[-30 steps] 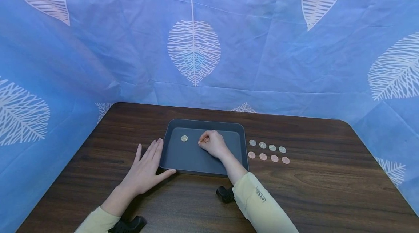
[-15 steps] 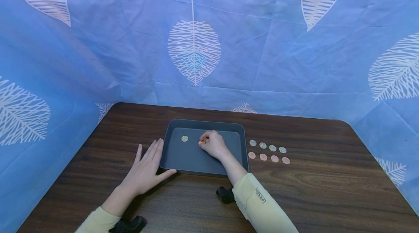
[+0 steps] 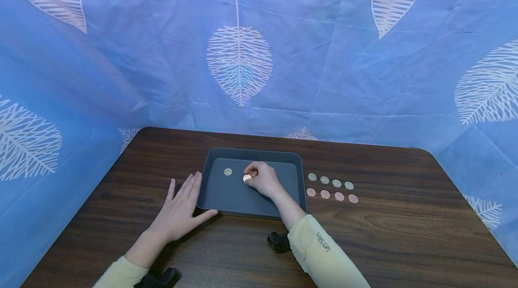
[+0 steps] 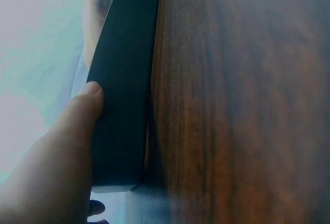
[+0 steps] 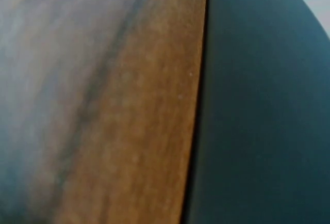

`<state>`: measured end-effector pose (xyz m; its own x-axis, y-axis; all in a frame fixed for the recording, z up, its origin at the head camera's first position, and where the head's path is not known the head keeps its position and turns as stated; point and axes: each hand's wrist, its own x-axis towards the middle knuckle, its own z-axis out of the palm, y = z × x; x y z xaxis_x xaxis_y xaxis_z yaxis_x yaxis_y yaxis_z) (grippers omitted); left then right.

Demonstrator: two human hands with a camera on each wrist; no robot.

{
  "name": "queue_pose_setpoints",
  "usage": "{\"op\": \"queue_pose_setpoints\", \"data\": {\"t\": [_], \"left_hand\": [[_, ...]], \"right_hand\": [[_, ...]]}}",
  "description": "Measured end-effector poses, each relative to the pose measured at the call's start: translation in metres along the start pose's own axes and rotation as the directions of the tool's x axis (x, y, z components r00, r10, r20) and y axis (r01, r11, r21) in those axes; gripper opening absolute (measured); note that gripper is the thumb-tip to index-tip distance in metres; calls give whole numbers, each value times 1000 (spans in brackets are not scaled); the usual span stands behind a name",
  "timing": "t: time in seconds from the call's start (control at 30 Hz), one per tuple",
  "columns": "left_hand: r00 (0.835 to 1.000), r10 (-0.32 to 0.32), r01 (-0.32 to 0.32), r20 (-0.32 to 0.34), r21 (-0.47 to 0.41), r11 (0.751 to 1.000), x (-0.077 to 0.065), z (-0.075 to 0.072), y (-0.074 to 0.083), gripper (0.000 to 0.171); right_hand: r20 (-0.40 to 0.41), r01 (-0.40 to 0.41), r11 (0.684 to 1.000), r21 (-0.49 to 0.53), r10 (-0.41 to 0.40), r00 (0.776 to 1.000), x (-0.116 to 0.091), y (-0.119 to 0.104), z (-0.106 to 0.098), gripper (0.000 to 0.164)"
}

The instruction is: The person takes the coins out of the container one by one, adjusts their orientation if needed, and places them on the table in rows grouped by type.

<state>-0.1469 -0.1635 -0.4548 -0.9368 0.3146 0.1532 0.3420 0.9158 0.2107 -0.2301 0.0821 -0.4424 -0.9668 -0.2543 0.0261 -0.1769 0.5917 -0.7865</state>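
A dark grey tray (image 3: pixel 238 202) lies on the wooden table. Over its floor my right hand (image 3: pixel 265 180) pinches a coppery coin (image 3: pixel 247 178) between thumb and fingers. Left of that coin, a silvery coin (image 3: pixel 228 172) lies flat in the tray. My left hand (image 3: pixel 182 211) is spread at the tray's near left corner, fingers straight along its left side. In the left wrist view the left thumb (image 4: pixel 85 105) rests against the tray's outer wall (image 4: pixel 126 90). The right wrist view shows only the tray's side (image 5: pixel 263 110) and the table, no hand.
Right of the tray, two rows of coins lie on the table (image 3: pixel 404 216): several silvery coins (image 3: pixel 324 180) behind, several coppery coins (image 3: pixel 325 194) in front. A blue cloth (image 3: pixel 303 63) with white leaf prints hangs behind and at both sides.
The coppery coin in my right fingers has turned and now shows its face. My right fingertips have shifted very slightly; the left hand has stayed in place.
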Motion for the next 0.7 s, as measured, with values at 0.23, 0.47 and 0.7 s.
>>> {"op": "queue_pose_setpoints", "data": {"t": [0.23,0.47,0.7], "left_hand": [[1000,-2,2,5,1,1000,0,1,0,110],[1000,-2,2,1,-6,1000,-1,1,0,109],[1000,3,-3,-5,-5,1000,0,2,-1,109]], "right_hand": [[27,-5,995,96,2,1000,-1,0,-1,8],[28,8,988,154,-12,1000,-6,-5,-7,10],[10,91,979,184,-95,995,-16,-11,-21,11]]}}
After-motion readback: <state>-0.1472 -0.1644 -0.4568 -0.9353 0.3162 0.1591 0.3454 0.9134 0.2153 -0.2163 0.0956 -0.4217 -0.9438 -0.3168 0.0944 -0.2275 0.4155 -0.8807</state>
